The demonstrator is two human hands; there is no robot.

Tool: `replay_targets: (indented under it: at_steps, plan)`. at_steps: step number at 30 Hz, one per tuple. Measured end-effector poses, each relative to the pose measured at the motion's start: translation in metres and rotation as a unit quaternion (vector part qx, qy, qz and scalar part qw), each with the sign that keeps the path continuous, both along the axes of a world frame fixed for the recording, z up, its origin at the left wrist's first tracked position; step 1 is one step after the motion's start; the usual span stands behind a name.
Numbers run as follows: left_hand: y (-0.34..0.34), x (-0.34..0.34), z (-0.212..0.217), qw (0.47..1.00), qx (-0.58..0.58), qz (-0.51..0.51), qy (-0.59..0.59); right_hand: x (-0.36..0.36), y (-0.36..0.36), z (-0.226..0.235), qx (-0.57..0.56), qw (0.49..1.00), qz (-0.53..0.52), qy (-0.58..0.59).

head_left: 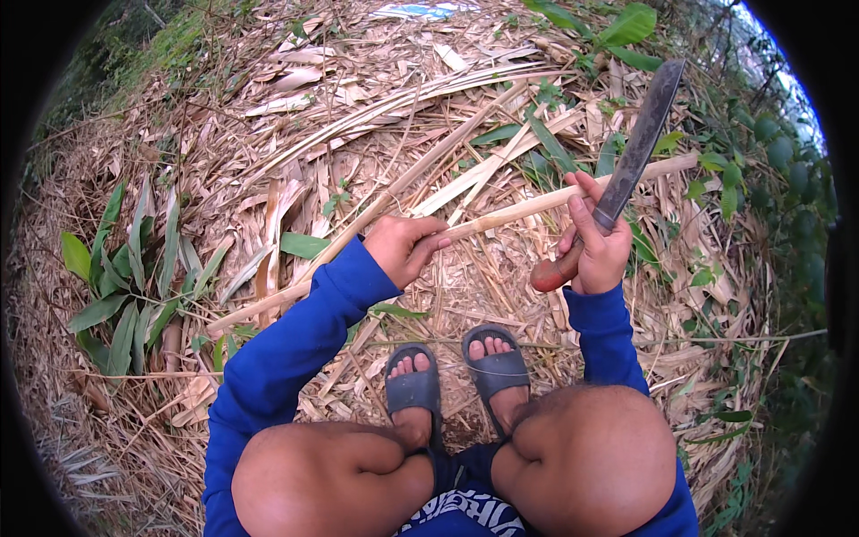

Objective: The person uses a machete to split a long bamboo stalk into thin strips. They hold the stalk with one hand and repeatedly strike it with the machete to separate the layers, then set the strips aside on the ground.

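My left hand [400, 251] is closed in a pinch on the near end of a long, pale, flat strip that looks like split bamboo [510, 213]. The strip slants up to the right, passing by the fingers of my right hand [601, 252]. That hand grips a machete [642, 143] around its reddish-brown curved handle. Its dark blade points up and away to the right, crossing in front of the strip. Whether the right fingers also press on the strip, I cannot tell.
Dry leaves and husks litter the ground. A longer bamboo strip [376, 204] lies beneath my left forearm, with thin split strips [394, 101] farther off. Green leafy plants [134, 277] grow at left, more foliage [787, 179] at right. My sandalled feet [414, 385] are below my hands.
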State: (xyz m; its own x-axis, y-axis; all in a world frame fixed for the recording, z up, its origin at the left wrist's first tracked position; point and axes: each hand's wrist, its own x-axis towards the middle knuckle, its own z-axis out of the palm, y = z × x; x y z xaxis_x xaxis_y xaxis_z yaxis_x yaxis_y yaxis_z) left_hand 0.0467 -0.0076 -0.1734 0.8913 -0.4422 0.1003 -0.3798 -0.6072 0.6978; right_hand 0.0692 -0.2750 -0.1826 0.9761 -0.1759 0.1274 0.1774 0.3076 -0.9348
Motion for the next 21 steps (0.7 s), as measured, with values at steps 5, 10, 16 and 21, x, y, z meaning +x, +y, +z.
replay_targets:
  at_steps: [5,10,16,21]
  plan:
    - [-0.031,-0.017,0.017,0.996,-0.052,0.061,0.031,-0.024,-0.013,0.003,-0.173,0.984,-0.040,-0.015]
    - [-0.029,-0.034,-0.006,0.952,-0.196,0.090,0.217,-0.046,-0.008,-0.004,-0.397,0.911,0.041,-0.103]
    - [-0.025,-0.057,-0.028,0.901,-0.259,0.148,0.317,-0.060,0.031,-0.021,-0.569,0.805,0.115,-0.118]
    - [-0.032,-0.066,-0.033,0.914,-0.273,0.147,0.261,-0.059,0.034,-0.030,-0.570,0.800,0.130,-0.134]
